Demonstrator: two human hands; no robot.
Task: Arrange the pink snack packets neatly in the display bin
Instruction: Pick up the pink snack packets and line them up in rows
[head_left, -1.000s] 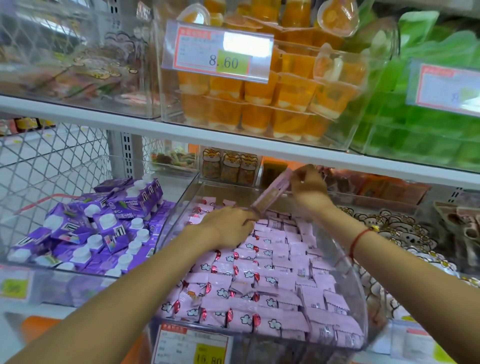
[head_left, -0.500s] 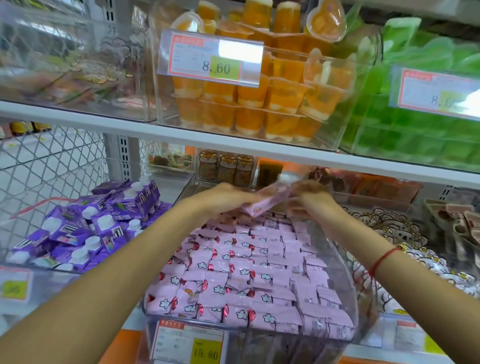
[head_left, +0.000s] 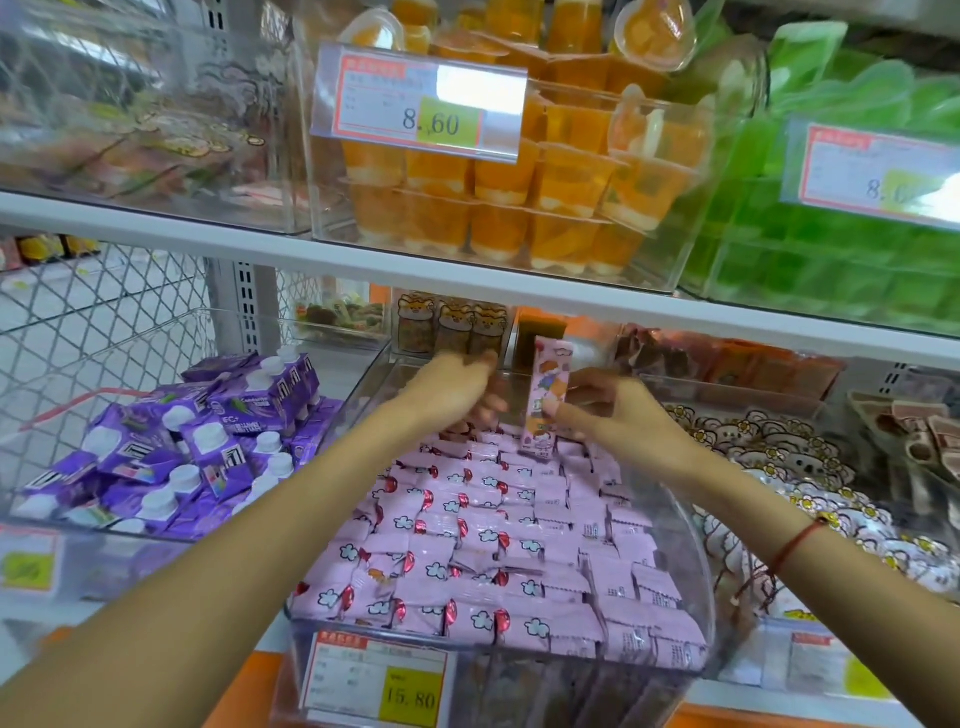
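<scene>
Two hands reach over the back of the clear display bin (head_left: 696, 519), which is packed with rows of pink snack packets (head_left: 483, 561). Her right hand (head_left: 618, 415) pinches one pink packet (head_left: 548, 397), upright, above the rear rows. Beside it, the left hand (head_left: 452, 389) hangs with fingers curled downward; whether it holds anything, I cannot tell.
</scene>
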